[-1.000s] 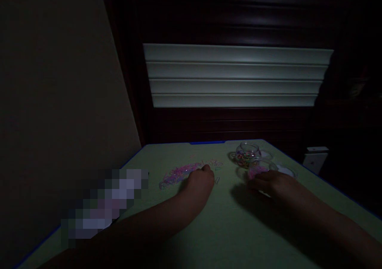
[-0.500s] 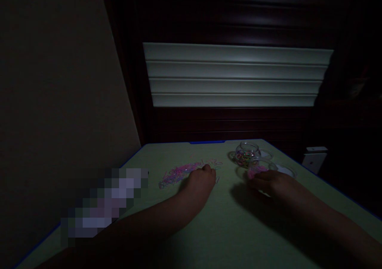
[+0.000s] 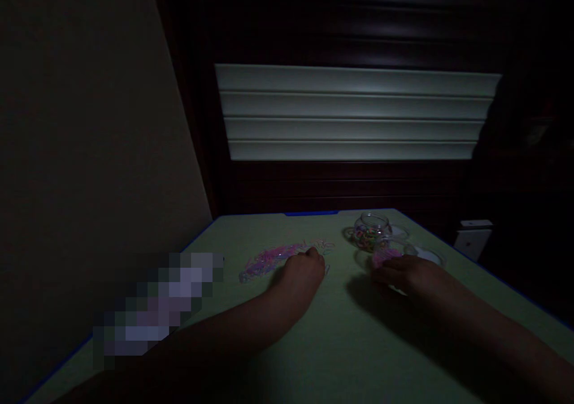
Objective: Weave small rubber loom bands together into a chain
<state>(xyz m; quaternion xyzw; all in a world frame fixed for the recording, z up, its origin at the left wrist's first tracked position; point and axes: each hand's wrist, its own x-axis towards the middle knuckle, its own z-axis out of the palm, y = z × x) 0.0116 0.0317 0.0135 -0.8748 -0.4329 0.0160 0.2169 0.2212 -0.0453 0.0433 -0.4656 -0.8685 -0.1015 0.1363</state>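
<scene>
A pile of small pink and purple elastic bands lies spread on the table, with a few loose ones at its right end. My left hand is closed at that end, fingertips pointing down to the tabletop; whatever they pinch is hidden. Over to the right, my right hand grips a small clear jar from the near side. Pink bands show inside this jar. Just behind it stands an open round clear jar with multicoloured bands in it.
Clear round lids lie to the right of the jars. A blurred-out long object rests along the left side of the pale green table. The table has a blue edge, with a wall to its left and a dark slatted panel behind.
Both hands stay almost where they were. My left fingers have shifted very slightly at the right end of the pile of elastic bands.
</scene>
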